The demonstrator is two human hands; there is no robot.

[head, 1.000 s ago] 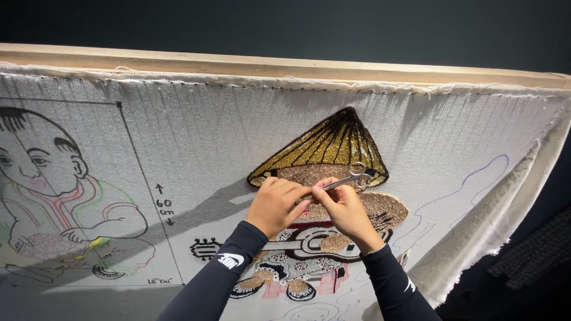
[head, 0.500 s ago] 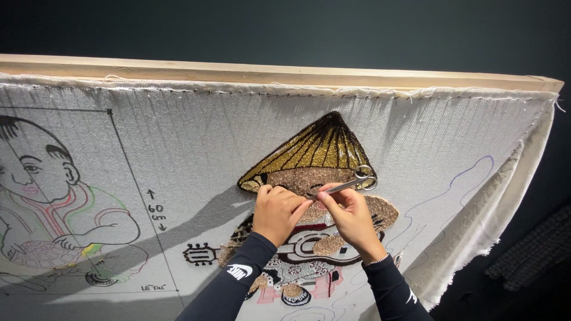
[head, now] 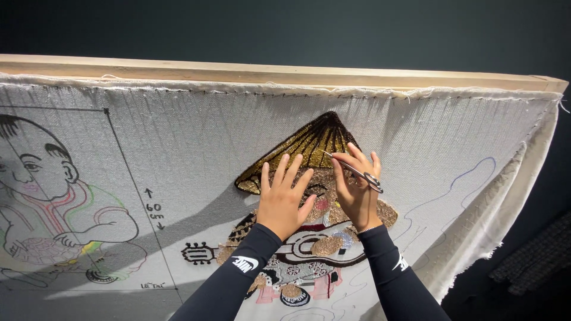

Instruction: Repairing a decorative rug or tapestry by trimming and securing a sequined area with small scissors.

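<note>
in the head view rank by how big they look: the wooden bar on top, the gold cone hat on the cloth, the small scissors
1. wooden bar, spanning nearly the full picture
2. gold cone hat
3. small scissors, in the right hand

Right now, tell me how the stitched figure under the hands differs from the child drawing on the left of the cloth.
The stitched figure is filled in with gold, brown and pink thread; the child drawing is mostly black outline with faint colour. The stitched figure wears a pointed gold hat; the child drawing is bareheaded with dark hair. The left hand lies flat on the stitched figure and the right hand holds small scissors over it; nothing touches the child drawing. Both sit on the same pale cloth.
</note>
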